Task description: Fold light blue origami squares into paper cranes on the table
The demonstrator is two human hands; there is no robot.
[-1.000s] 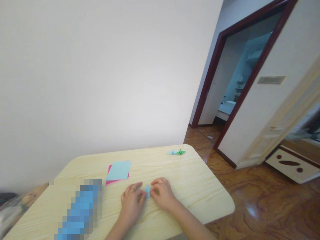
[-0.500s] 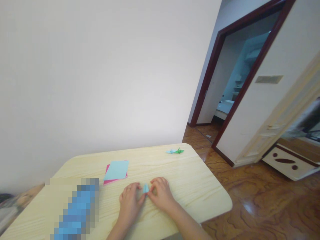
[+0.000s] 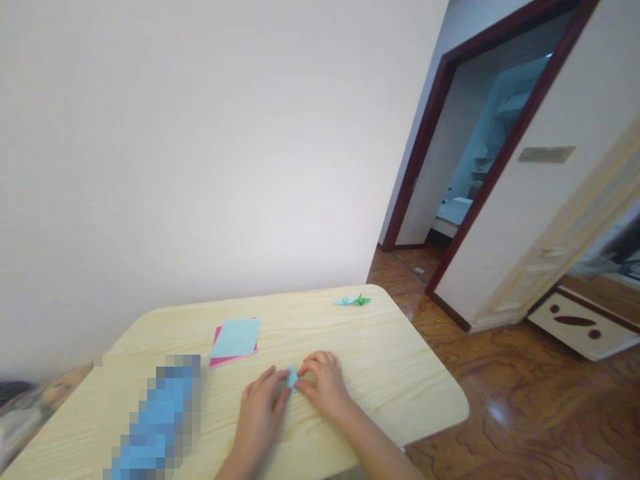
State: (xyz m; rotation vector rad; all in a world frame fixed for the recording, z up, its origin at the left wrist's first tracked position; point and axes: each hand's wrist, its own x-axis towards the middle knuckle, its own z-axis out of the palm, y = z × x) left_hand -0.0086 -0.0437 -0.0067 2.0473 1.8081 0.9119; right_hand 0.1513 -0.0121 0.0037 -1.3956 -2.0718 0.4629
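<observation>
Paper (image 3: 293,377), small, blue and folded, pinched between left hand (image 3: 261,407) and right hand (image 3: 326,385) over the near half of the desk (image 3: 400,387) — with each grip clamped on its own side, probably to steady so slight a piece. Farther off to the left, light-blue sheet (image 3: 235,339) laid askew on pink sheet (image 3: 217,362); by the far edge, pale-blue folded piece (image 3: 344,302) end to end with green folded piece (image 3: 361,301) — likely out of harm's way.

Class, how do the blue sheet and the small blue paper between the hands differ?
The blue sheet is larger than the small blue paper. The blue sheet lies on pink paper; the left hand and right hand hold the small blue paper. Both are light blue.
</observation>
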